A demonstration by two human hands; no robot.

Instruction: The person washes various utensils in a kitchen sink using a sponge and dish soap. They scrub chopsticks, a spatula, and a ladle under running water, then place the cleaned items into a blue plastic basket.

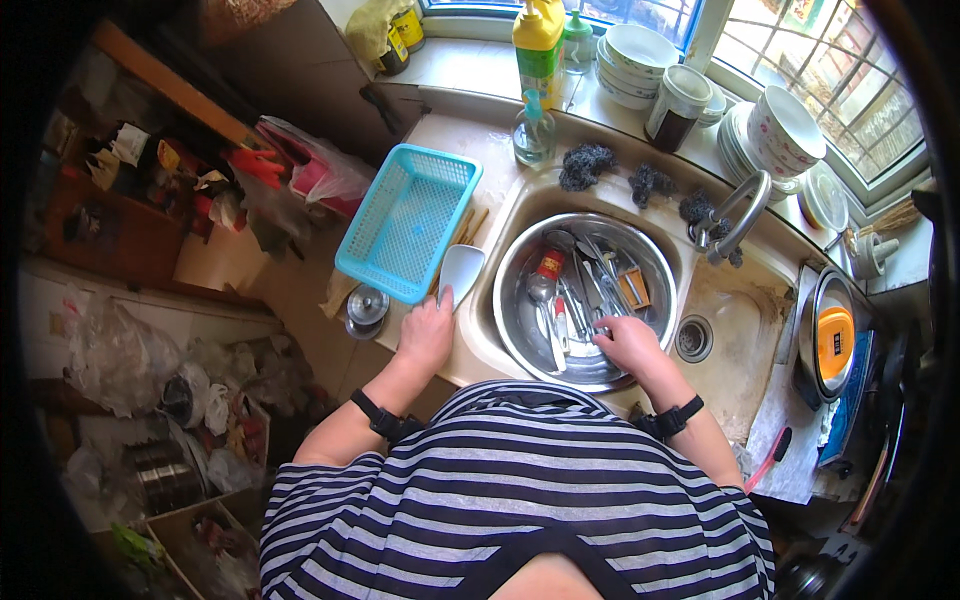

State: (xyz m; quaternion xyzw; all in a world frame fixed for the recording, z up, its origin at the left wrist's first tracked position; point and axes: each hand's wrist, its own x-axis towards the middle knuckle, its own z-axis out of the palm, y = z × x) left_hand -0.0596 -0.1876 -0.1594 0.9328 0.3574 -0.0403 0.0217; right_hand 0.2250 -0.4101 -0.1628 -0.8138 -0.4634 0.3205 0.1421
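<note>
My left hand [427, 331] grips a white spatula-like utensil [462, 270] with a broad head, its handle hidden by my fingers. It is beside the near end of a light-blue perforated plastic basket [409, 214]. Wooden sticks [474, 227] lie partly hidden along the basket's right side. My right hand [631, 343] reaches over the near right part of a round stainless-steel basin [517, 341] set in the sink. Its fingertips are among metal utensils [581, 289]; whether they grip one is unclear. Inside the basin are also a ladle [541, 286], a red-handled utensil [560, 315] and a small wooden-framed grater or peeler [634, 289].
A curved faucet [750, 214] rises behind the right sink bowl [735, 330]. Dark scouring pads [586, 166] rest on the back ledge near a pump bottle [534, 135]. Stacked bowls [637, 56] line the windowsill. A glass lid [367, 306] is beside the basket, and nested bowls [808, 337] stand at right.
</note>
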